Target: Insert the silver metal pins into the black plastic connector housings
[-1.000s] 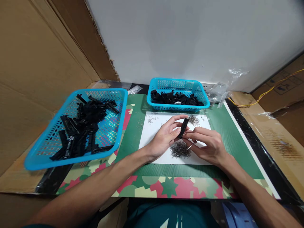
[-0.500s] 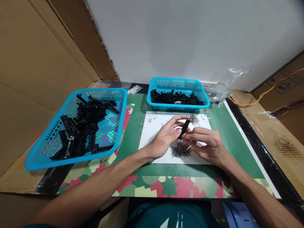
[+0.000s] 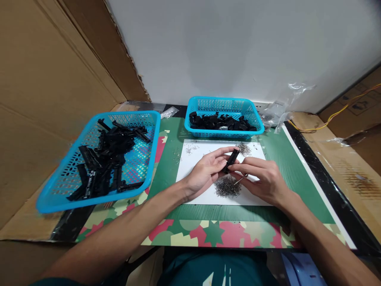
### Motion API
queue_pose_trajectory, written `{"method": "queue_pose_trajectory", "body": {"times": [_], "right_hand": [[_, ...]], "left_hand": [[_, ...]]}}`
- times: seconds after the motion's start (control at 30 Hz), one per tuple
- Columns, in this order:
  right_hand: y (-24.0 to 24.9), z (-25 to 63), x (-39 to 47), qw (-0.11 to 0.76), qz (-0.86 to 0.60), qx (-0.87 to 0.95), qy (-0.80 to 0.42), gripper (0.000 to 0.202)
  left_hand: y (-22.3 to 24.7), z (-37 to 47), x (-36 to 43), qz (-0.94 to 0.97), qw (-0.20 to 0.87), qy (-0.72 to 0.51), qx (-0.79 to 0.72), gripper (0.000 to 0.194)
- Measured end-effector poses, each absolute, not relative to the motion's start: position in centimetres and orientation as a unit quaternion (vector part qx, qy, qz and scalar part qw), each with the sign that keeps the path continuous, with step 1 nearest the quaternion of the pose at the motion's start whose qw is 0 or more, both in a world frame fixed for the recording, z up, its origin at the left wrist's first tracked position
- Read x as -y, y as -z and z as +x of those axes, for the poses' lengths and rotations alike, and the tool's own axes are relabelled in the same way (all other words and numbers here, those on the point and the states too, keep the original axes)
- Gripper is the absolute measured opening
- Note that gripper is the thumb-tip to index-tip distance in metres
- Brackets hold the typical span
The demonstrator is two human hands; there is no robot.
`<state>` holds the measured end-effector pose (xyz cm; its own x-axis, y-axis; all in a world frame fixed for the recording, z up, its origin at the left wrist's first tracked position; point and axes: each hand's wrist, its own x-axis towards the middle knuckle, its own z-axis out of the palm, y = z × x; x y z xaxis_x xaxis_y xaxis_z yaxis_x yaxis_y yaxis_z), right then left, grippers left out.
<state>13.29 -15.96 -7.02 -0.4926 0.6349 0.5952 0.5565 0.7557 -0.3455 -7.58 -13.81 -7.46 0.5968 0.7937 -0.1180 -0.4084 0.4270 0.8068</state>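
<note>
A narrow black plastic part (image 3: 232, 159) is tilted upward above the white sheet (image 3: 193, 190), with my left hand (image 3: 206, 171) closed around it. My right hand (image 3: 259, 178) has its fingertips pinched against the part's lower end. Out of the same hand sticks a thin metal tool (image 3: 240, 180), its kind hard to tell, pointing down and left. Just below both hands lies a pile of small metal springs or clips (image 3: 228, 187). Another small metal pile (image 3: 244, 149) sits behind my fingers, and loose bits (image 3: 189, 150) are scattered at the sheet's far left.
On the left, a large blue basket (image 3: 154, 151) holds long black plastic parts. A smaller blue basket (image 3: 224, 135) with black pieces stands behind the sheet. Plastic bags (image 3: 275, 113) lie at the back right. Cardboard (image 3: 53, 59) rises on the left, beside a white wall (image 3: 223, 47).
The black part has turned slightly in my left hand, so its hollow side shows more. My right fingers remain at its lower end. The view has shifted slightly.
</note>
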Motion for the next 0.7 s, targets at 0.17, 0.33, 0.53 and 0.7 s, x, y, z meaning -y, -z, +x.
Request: {"method": "queue_pose_trajectory", "body": {"times": [0.17,0.33,0.53,0.7], "right_hand": [[7.5,12.96,16.04,0.359,-0.355,0.863,-0.016,0.021],[7.83,12.79,16.14,0.367,-0.355,0.859,0.018,0.026],[7.64,12.72,16.27,0.389,-0.334,0.858,0.039,0.028],[7.43,13.2,16.11,0.388,-0.366,0.843,0.063,0.027]], "left_hand": [[7.62,-7.69,13.78,0.421,0.793,-0.358,-0.256,0.043],[7.81,-7.8,13.63,0.436,0.785,-0.352,-0.264,0.047],[8.04,-7.73,13.7,0.428,0.799,-0.329,-0.266,0.04],[7.67,-7.82,13.41,0.52,0.716,-0.38,-0.27,0.041]]}}
